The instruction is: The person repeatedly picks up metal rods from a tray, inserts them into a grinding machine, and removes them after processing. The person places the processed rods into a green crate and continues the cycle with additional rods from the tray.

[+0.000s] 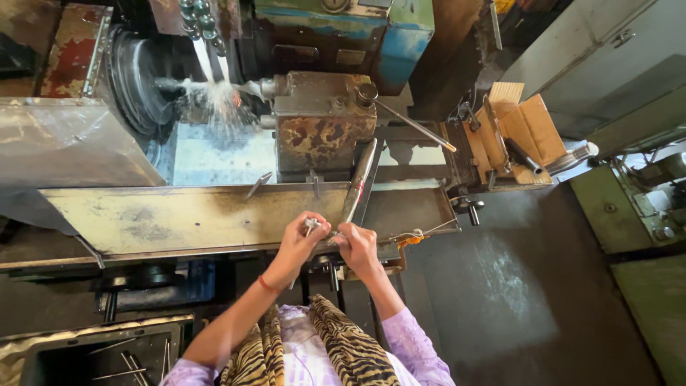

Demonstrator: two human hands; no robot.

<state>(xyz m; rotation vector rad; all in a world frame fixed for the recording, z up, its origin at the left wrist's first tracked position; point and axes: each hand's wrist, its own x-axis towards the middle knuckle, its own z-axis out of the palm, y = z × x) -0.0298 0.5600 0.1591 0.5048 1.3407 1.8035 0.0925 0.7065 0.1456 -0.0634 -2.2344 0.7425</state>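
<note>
We find the left hand (pixel 299 239) pinching a small metal piece (pixel 312 224); the right hand (pixel 355 246) closes on a steel rod (pixel 359 182) running toward 12 o'clock. The rod looks stiff, heavy, likely coolant-slick; grip low.

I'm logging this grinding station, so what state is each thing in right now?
Left hand: fingers pinched on a small metal part.
Right hand: gripping the lower end of a long metal rod, tilted.
Coolant: flowing, splashing.
Cardboard box: open.
Tray of rods: holding several thin rods.
</note>
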